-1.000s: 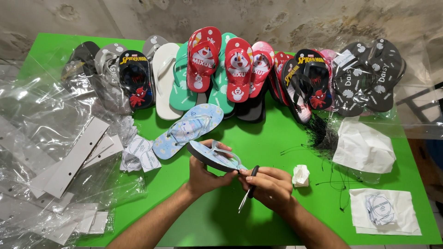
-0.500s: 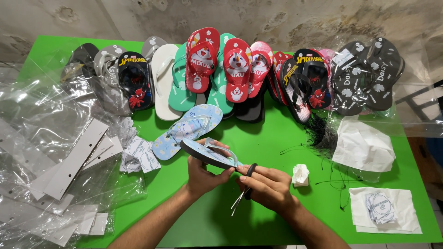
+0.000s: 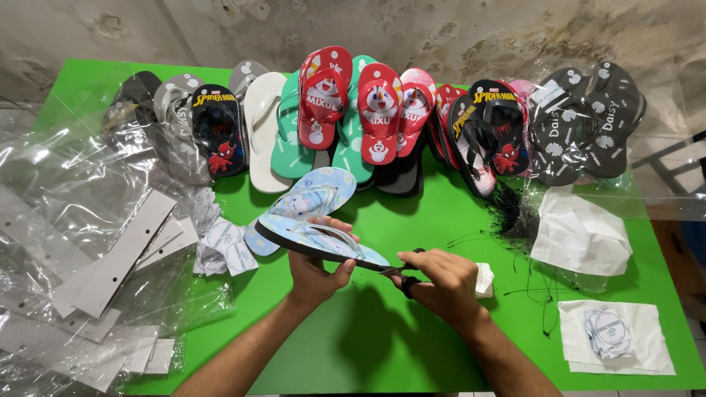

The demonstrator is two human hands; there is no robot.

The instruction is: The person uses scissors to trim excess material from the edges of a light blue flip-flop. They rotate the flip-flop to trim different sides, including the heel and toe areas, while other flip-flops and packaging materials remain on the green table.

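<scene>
My left hand (image 3: 318, 266) holds a light blue flip-flop (image 3: 316, 239) with a dark sole, raised a little above the green table (image 3: 382, 345). My right hand (image 3: 440, 285) grips black-handled scissors (image 3: 406, 278), their tip touching the heel end of that flip-flop. A matching light blue flip-flop (image 3: 309, 200) lies flat on the table just behind the held one.
A row of flip-flops in red, green, white, black and grey (image 3: 368, 117) lines the back of the table. Clear plastic bags and white card strips (image 3: 110, 257) pile up at the left. Round paper tags (image 3: 224, 246), black strings (image 3: 515, 213), a white bag (image 3: 577, 235) and a tag sheet (image 3: 614, 334) lie around.
The scissors swung from hanging below my right hand up to the heel end of the held flip-flop. The flip-flop tilted flatter in my left hand.
</scene>
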